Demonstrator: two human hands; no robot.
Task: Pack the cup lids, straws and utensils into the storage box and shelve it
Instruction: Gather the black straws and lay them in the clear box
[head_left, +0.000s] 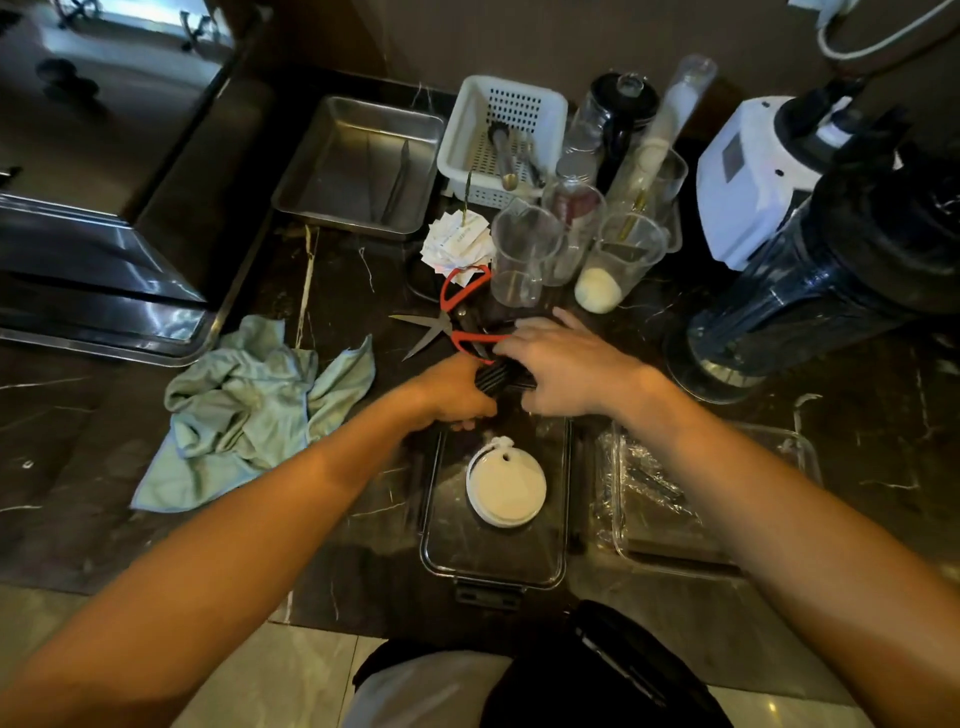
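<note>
Both hands working at far rim of storage box (563, 499). Left hand (457, 392) clutching bundle of black straws (501, 375), right hand (563, 364) steadying it, fingers half-curled. Light, slippery, rolling loose; gripping mid-bundle looking safest. Cup lid (506, 488) already lying inside box.

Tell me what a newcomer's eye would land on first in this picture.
First, the two bare hands meeting at the centre of the dark counter: the left hand and the right hand both close their grip on a bundle of black straws just beyond the clear storage box. Next, the white cup lid lying alone in that box, and the red-handled scissors lying open just beyond the hands.
</note>
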